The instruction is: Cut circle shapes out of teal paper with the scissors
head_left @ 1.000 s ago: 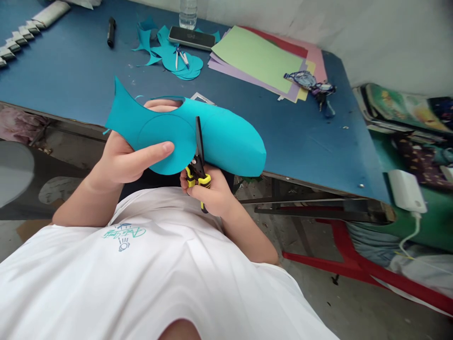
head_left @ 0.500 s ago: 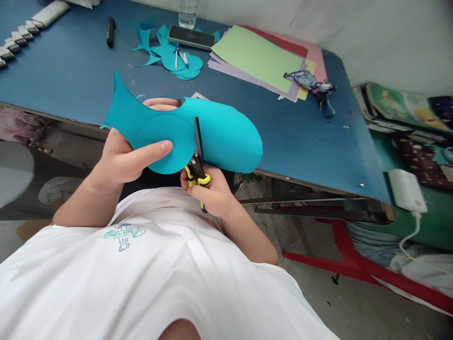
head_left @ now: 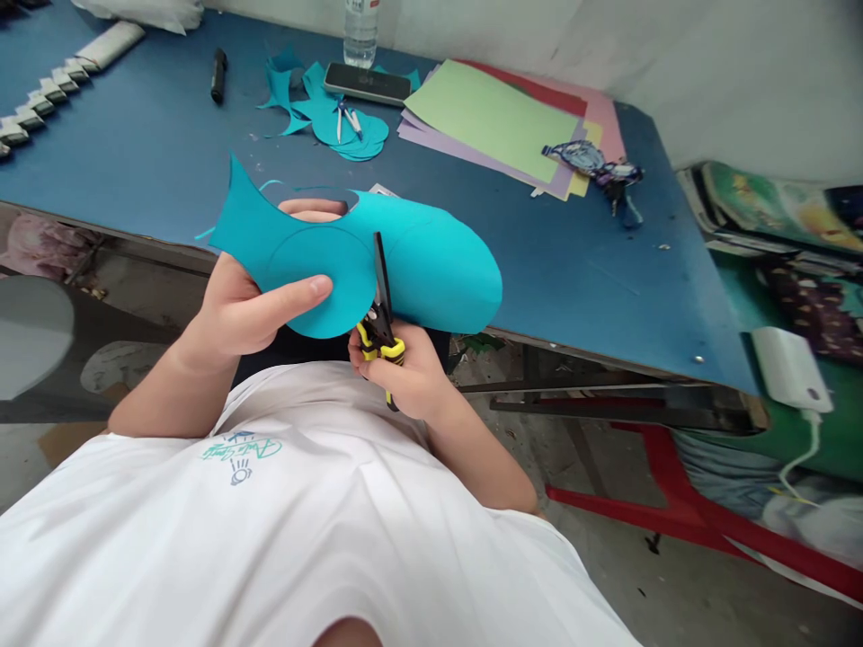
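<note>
My left hand (head_left: 253, 305) grips a sheet of blue paper (head_left: 438, 261), thumb on top and fingers behind it. Circle outlines are drawn on the paper, and part of its edge is cut in curves. My right hand (head_left: 404, 368) is closed around the yellow-and-black handles of a pair of scissors (head_left: 378, 319). One dark blade lies over the paper, along the right side of the circle under my left thumb; the other blade is mostly hidden. On the table beyond lie several cut blue paper circles (head_left: 364, 148) with a drawing compass (head_left: 349, 119) on top.
Blue paper scraps (head_left: 280, 90), a phone (head_left: 368, 84), a water bottle (head_left: 360, 36) and a black marker (head_left: 218, 76) rest on the blue table (head_left: 573, 288). Coloured paper sheets (head_left: 499, 117) lie at the back right, with a patterned fabric item (head_left: 593, 162) on them. A red chair (head_left: 664, 485) stands below right.
The whole view has shifted slightly, so everything sits a little lower in the picture. Both hands keep their hold, and the scissors stay at nearly the same place on the paper.
</note>
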Tool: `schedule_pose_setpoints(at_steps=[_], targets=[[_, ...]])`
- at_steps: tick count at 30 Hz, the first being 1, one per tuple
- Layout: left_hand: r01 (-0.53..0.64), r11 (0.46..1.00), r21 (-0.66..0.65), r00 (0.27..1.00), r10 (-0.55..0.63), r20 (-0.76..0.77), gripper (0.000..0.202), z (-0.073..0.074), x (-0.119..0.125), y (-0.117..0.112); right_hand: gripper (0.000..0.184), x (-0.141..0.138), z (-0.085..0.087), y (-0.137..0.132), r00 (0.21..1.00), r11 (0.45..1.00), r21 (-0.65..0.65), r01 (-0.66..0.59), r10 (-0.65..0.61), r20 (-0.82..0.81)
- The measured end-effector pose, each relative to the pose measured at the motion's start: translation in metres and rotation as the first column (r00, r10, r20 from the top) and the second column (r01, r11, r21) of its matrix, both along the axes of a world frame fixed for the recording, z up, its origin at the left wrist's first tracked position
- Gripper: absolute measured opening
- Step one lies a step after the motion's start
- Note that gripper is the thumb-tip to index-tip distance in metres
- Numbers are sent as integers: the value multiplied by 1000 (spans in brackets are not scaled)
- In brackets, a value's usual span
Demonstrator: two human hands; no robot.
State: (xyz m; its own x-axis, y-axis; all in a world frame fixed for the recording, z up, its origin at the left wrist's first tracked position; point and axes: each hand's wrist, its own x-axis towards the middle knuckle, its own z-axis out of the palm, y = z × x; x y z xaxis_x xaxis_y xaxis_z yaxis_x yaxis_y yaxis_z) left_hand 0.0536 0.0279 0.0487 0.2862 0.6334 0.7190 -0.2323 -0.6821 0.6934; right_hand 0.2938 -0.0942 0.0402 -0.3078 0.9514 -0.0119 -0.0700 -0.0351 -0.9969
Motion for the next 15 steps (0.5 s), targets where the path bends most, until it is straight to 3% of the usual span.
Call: schedule_pose_setpoints(at_steps=[2,8,15], targets=[[-6,998,-58,1000,6,-7,57,1,0,-2,15,0,0,0,1000,1000,3,0,0,0],[-8,1000,22,1000,9,-27,48,7,-1,-4,17,1,4,1,1000,1000,12,-12,12,25],[-46,999,-19,998,46,-35,51,16,1,-12,18,1,6,1,999,1000,0,-11,11,35]])
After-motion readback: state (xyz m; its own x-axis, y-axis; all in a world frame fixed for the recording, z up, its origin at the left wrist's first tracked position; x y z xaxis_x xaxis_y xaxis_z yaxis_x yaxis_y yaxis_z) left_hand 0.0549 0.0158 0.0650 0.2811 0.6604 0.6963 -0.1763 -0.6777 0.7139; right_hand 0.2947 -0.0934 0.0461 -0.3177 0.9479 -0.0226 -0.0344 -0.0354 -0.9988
